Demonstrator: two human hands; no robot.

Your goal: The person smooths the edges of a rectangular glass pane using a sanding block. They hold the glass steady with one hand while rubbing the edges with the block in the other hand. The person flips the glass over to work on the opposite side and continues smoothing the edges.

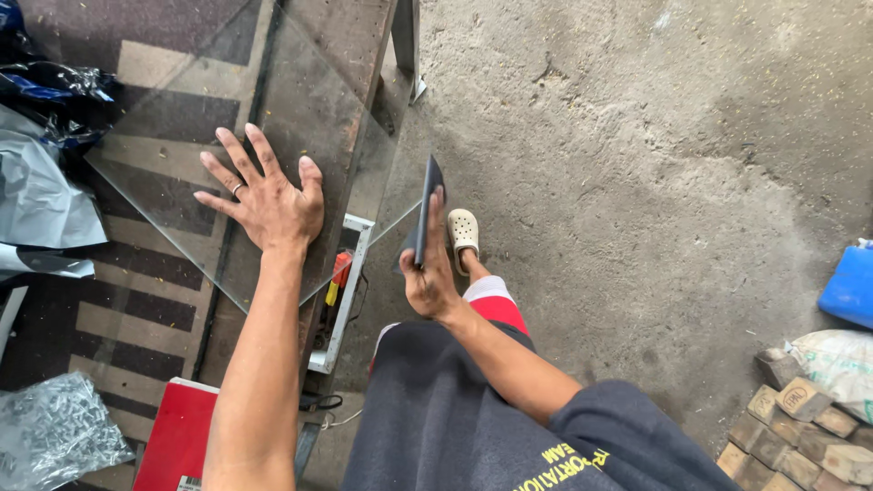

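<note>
**Flat Palm on Glass, Dark Shard Clamped at the Edge**

Clearly pressed down: left hand (266, 205), fingers spread wide, palm flat on the clear glass sheet (273, 136), a ring on one finger. No grip closed on anything there, just open contact near the sheet's near-right corner. Glass sheet lying across the striped surface (136, 309), its right corner jutting past the surface's right edge and hanging over the concrete floor (637, 182).

Just off that right edge: right hand (429, 277), grip closed on a thin dark flat piece (424, 214), held upright with thumb along one face and fingers behind. Upper end of the piece level with the overhanging corner of the glass; touching or just apart, cannot tell.

Below the left hand, against the surface's right edge: a white metal frame (350, 291) with an orange-handled tool (337, 275) tucked beside it. At the near edge, a red flat box (182, 436) and a crinkled clear plastic bag (55, 432). Along the left edge, grey and blue plastic wrapping (41, 182).

On the floor: a pale clog (463, 232) on one foot, stacked bricks (800, 436) at the far right, a blue container (850, 286) above them.
</note>
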